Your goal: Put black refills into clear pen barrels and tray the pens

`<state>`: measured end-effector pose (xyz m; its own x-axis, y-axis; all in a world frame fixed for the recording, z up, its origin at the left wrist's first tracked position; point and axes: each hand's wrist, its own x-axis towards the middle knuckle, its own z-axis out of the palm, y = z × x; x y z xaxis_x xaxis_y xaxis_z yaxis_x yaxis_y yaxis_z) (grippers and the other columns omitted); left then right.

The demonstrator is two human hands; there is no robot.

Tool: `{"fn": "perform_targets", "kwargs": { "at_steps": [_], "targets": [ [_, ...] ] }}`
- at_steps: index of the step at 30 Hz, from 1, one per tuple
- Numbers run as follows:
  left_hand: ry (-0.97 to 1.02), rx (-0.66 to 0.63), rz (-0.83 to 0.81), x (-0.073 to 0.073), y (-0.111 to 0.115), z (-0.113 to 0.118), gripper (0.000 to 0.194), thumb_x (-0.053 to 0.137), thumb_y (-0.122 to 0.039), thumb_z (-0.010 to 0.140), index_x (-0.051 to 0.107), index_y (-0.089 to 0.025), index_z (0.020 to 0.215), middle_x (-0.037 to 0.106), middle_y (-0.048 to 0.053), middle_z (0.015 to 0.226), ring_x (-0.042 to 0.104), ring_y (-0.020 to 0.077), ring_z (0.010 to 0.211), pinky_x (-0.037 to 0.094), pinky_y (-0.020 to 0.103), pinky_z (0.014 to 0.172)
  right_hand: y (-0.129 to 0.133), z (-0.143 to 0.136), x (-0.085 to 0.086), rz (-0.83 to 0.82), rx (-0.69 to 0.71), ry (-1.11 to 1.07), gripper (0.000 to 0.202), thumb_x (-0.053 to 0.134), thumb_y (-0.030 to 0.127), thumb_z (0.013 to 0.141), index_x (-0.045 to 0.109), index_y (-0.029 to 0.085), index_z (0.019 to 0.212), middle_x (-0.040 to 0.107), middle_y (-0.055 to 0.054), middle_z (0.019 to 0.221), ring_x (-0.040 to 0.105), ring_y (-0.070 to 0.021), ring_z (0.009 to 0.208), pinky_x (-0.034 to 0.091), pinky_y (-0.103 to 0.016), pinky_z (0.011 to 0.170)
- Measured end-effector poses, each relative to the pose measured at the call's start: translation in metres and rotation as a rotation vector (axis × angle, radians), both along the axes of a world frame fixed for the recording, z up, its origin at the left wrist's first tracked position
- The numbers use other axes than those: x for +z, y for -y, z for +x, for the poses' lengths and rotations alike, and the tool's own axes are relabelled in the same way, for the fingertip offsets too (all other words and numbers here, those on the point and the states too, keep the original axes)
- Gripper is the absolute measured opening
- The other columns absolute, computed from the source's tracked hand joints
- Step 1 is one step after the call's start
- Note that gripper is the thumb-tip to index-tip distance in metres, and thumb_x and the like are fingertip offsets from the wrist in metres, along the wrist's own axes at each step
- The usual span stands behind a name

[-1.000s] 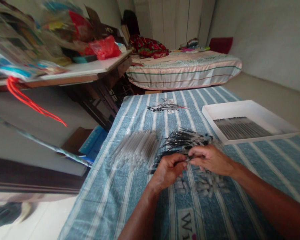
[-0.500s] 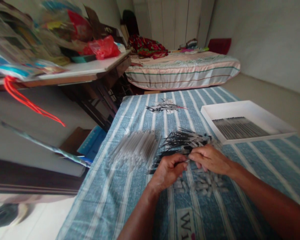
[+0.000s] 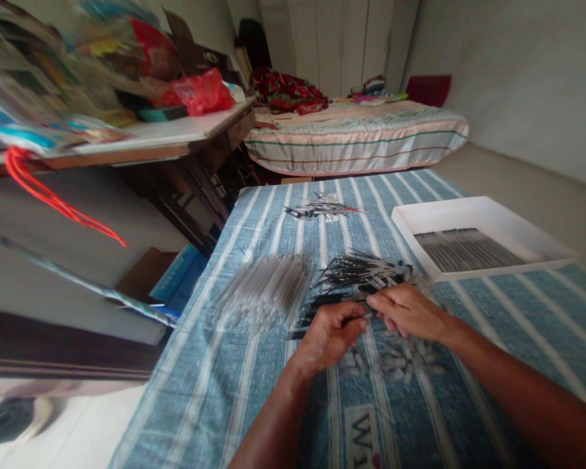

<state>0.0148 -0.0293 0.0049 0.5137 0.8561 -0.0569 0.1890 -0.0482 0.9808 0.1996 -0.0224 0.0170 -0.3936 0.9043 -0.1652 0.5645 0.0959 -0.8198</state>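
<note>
My left hand [image 3: 333,329] is closed, thumb and fingers pinching a thin pen part that is mostly hidden. Fingertips almost touching it, my right hand [image 3: 404,309] also pinches at that part. Just beyond my hands lies a pile of black-tipped pen refills [image 3: 354,268], and more dark slim pieces [image 3: 312,316] stick out left of my left hand. Small translucent grey caps [image 3: 410,358] are scattered beneath my right wrist. To the left, a stack of frosted pen barrels [image 3: 266,290] lies side by side.
A white tray [image 3: 469,275] at the right holds a row of grey pens [image 3: 466,251]. Farther back on the striped cloth [image 3: 215,391] sits a small heap of thin pieces [image 3: 322,208]. A cluttered desk [image 3: 185,140] stands left; a bed [image 3: 361,140] is behind.
My fingertips have shifted very slightly at the pinched part, the right hand a touch to the left. The piles and the tray look the same.
</note>
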Motion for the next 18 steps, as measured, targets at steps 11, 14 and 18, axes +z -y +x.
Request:
{"fn": "perform_targets", "kwargs": {
  "at_steps": [11,14,18],
  "targets": [
    [-0.024,-0.022,0.029,-0.0041,-0.0009,0.0001,0.012,0.053,-0.02,0.08,0.062,-0.013,0.077,0.05,-0.002,0.061,0.045,0.0085,0.051,0.034,0.019,0.049,0.0003,0.0012,-0.0004,-0.01,0.024,-0.02,0.031,0.047,0.042,0.083,0.051,0.017,0.065,0.055,0.004,0.051,0.049,-0.0071,0.037,0.035,-0.017,0.039],
    [-0.044,-0.026,0.078,-0.005,-0.002,-0.0005,0.012,0.053,-0.018,0.08,0.062,-0.014,0.075,0.049,-0.003,0.061,0.044,0.0083,0.053,0.034,0.019,0.05,0.0004,0.0001,-0.0031,-0.03,0.018,-0.033,0.03,0.047,0.039,0.083,0.049,0.018,0.063,0.054,0.005,0.049,0.048,-0.007,0.036,0.034,-0.017,0.037],
    [-0.05,-0.019,0.108,-0.0057,-0.0034,-0.0008,0.012,0.052,-0.018,0.08,0.063,-0.013,0.078,0.051,-0.003,0.063,0.045,0.0084,0.054,0.035,0.019,0.052,-0.0007,-0.0004,-0.0039,-0.055,0.015,-0.053,0.032,0.046,0.042,0.084,0.048,0.018,0.063,0.054,0.004,0.05,0.048,-0.0076,0.036,0.033,-0.017,0.037]
  ]
}}
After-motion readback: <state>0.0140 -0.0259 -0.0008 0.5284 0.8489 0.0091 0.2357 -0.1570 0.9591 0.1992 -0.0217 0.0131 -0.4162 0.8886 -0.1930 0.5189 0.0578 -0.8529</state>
